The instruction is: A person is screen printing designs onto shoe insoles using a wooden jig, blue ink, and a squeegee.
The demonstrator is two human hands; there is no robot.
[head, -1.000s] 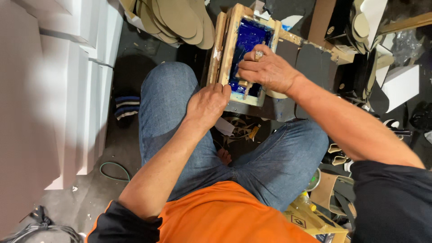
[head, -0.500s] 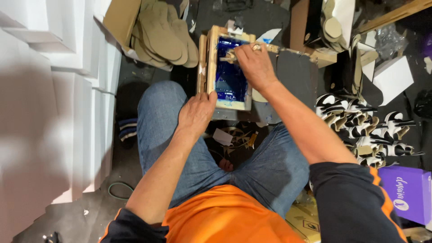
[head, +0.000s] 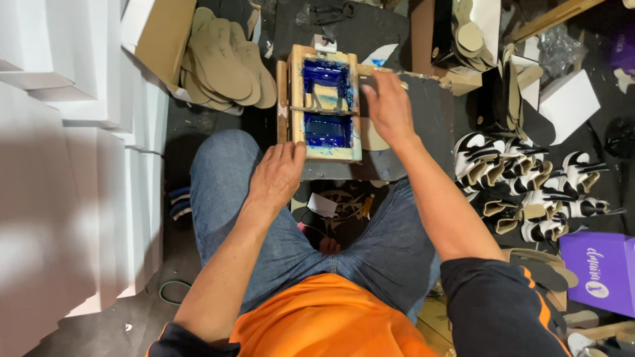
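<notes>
A small wooden printing frame (head: 291, 99) with a blue-inked screen lies on a dark board (head: 430, 125) in front of my knees. A wooden squeegee (head: 324, 106) rests across the middle of the screen. My left hand (head: 278, 175) grips the frame's near left corner, fingers curled on the wood. My right hand (head: 390, 109) lies flat on the board just right of the frame, fingers apart and holding nothing. A tan insole (head: 374, 140) peeks out from under that hand, beside the frame's right edge.
White boxes (head: 79, 132) are stacked along the left. A pile of tan insoles (head: 225, 63) lies at the back left. Several black-and-white sandals (head: 529, 178) sit to the right, with a purple box (head: 602, 271) nearer and a white box (head: 569, 102) behind.
My right hand has let go of the squeegee, left it on the screen and moved to the board at the right. My left hand stays at the frame's near corner.
</notes>
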